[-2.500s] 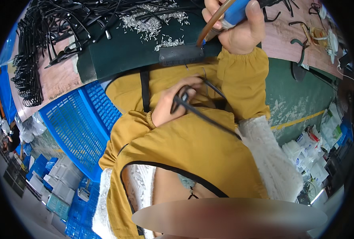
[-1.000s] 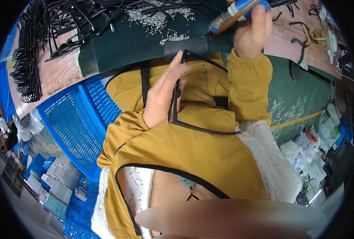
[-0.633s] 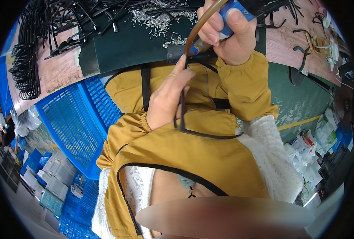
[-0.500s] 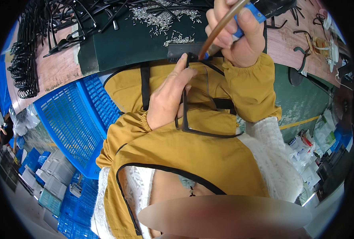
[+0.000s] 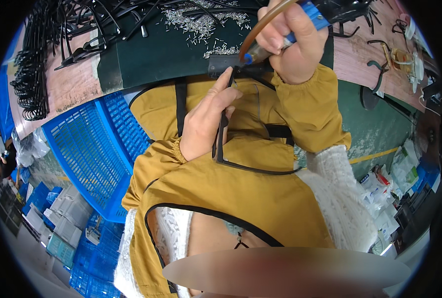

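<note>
1. Tool (image 5: 316, 16) has come in toward eight o'clock since a second ago; from my remote seat I see its nose over the block's (image 5: 221, 64) three-o'clock side, near the left forefinger (image 5: 222, 83).
2. Right hand (image 5: 298, 59) is wrapped around the tool, with the hose (image 5: 261, 29) arching past at ten. I'd give that hose slack, lest it tug the nose sideways.
3. Left hand (image 5: 201, 124) is clamped on the glasses (image 5: 220, 160), forefinger stretched toward one. They reach from beside the block down toward six, before the apron (image 5: 280, 198). I'd brace them firmly against the block.
4. Where nose and glasses meet is hidden from me, so I'd line up squarely before pressing.
5. Pins (image 5: 224, 50) lie just beyond the block at twelve; a rough push could scatter them. I'd press short and straight, forefinger well clear.
</note>
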Demonstrator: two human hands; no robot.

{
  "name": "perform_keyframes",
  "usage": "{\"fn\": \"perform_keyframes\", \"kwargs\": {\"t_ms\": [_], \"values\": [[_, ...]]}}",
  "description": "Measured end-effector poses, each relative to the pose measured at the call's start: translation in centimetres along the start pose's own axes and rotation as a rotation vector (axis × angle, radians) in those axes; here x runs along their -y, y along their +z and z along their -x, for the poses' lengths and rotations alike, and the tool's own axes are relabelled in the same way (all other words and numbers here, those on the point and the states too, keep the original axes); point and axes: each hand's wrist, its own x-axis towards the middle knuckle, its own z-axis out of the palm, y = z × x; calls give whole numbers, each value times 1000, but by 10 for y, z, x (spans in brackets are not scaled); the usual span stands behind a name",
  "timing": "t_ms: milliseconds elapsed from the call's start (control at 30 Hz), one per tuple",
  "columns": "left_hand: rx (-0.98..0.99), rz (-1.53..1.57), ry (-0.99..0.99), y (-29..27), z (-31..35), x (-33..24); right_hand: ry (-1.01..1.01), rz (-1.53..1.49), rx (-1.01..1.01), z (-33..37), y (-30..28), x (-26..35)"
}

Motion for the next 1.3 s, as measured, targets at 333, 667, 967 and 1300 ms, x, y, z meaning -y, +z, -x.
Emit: {"fn": "perform_keyframes", "kwargs": {"t_ms": [333,667,967,1300], "values": [[-1,48,94,-3,0,16,73,59,-9,-1,5,-11],[-410,23,112,-59,-6,6,-2,-92,-158,1,-33,29],[-970,-525,-552,-232,-12,74,-212,124,-269,-9,-81,48],[-1035,-165,-610,-227,-70,85,-249,148,-347,-13,-73,39]]}}
